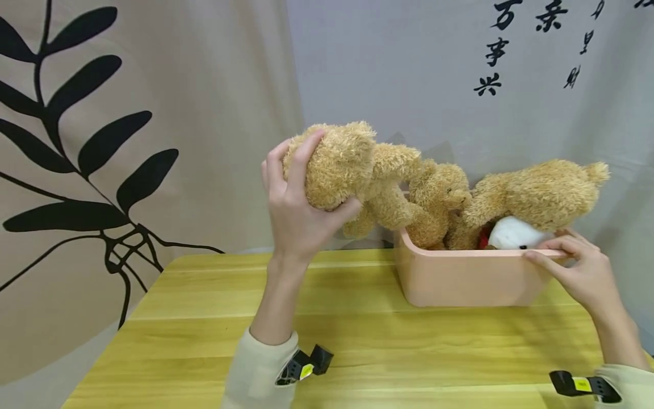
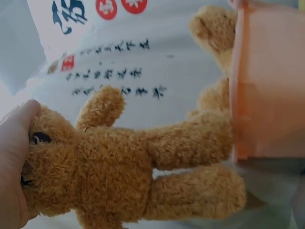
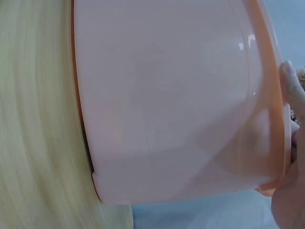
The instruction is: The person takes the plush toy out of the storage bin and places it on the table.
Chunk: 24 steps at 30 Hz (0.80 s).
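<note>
Left hand [image 1: 293, 207] grips the teddy bear [image 1: 357, 176] by its head, held in the air just left of the pink tub [image 1: 460, 275], legs over the rim. Right hand [image 1: 582, 267] pinches the tub's right rim. Two more plush bears [image 1: 531, 196] lie inside the tub.

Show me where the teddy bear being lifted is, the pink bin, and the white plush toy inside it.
teddy bear [image 1: 339, 167]: head view, on its furry head, gripped by the left hand.
pink bin [image 1: 465, 278]: head view, on the front wall.
white plush toy [image 1: 513, 233]: head view, on its white body above the rim.
</note>
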### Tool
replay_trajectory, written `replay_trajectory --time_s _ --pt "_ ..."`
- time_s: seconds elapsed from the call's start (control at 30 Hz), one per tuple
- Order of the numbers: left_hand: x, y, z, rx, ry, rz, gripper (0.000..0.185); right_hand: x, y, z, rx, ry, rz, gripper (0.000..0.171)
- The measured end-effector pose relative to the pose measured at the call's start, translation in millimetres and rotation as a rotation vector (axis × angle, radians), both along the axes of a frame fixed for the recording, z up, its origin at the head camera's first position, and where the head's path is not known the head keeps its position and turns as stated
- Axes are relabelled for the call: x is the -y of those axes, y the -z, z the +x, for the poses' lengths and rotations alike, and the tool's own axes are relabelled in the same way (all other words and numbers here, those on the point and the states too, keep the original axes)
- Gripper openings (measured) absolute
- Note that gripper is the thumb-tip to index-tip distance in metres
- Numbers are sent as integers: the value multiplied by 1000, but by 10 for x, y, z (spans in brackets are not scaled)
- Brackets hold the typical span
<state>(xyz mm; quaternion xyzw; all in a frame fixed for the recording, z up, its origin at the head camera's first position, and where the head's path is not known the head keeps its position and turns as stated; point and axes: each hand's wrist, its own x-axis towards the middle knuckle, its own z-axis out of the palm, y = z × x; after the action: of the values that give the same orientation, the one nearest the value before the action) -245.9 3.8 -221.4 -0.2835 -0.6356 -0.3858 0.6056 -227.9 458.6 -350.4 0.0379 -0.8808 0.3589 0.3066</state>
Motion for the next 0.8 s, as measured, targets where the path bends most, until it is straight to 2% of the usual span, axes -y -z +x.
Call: replay_trajectory --time_s 0.1,0.4,0.63,0.8 --pt "70 68 -72 51 -33 -27 75 -4 9 -1 -8 9 21 22" --pt "169 352 -301 272 -107 -151 74 -4 20 -1 -13 18 38 21" --pt "191 524 -421 514 -144 -245 68 -16 10 -3 -7 7 15 23" --pt "197 686 -557 676 -152 -298 67 -12 15 -8 -2 11 -1 26"
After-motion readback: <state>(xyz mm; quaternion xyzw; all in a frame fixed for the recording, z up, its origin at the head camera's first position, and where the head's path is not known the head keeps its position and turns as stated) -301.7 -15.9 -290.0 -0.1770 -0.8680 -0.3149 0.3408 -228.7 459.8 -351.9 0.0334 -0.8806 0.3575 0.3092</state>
